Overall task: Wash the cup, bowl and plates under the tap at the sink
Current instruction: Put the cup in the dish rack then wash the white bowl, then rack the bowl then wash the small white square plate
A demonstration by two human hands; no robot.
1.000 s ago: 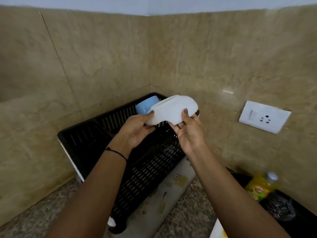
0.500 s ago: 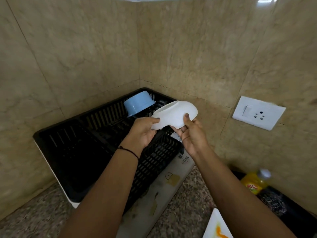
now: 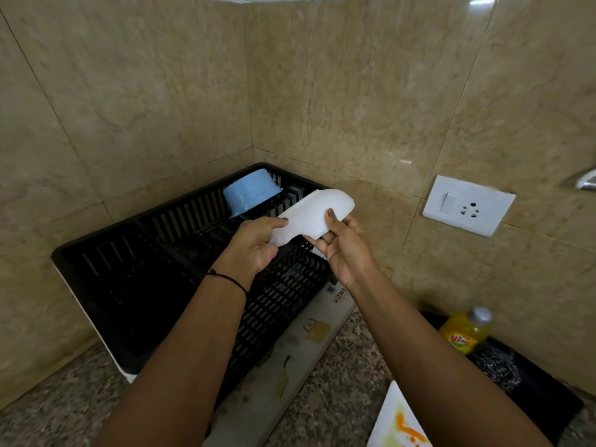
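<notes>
Fingers (image 3: 332, 217) of the right hand (image 3: 345, 253) curl round the right side of the white bowl (image 3: 312, 217), with the thumb lying on top of it. The left hand (image 3: 258, 243) grips the low left edge of the bowl, its thumb on top and the other fingers hidden under the rim. Both hands hold the bowl up in the air, tipped on its side, over the right end of the black dish rack (image 3: 129, 285). The bowl does not touch the rack.

A blue cup (image 3: 250, 193) leans upside down in the far corner of the rack, just behind the bowl. A thin black band (image 3: 225, 279) goes round the left wrist.

The rack sits on a white tray (image 3: 290, 366), and the word "HOME" is printed on the tray near the right wrist. A yellow bottle (image 3: 464, 333) at the right says "Vim" in red. A steel scrubber (image 3: 496, 369) lies beside it. A white plate (image 3: 400, 424) with orange smears shows at the bottom edge, on the speckled worktop (image 3: 338, 366). A white switch and socket (image 3: 467, 204) is on the wall.

A second ago the bowl hid part of the blue cup; now the whole cup shows. Half a second ago the bowl looked rounder; now it is tipped more, with its left edge lower. The hands grip it the same way.
</notes>
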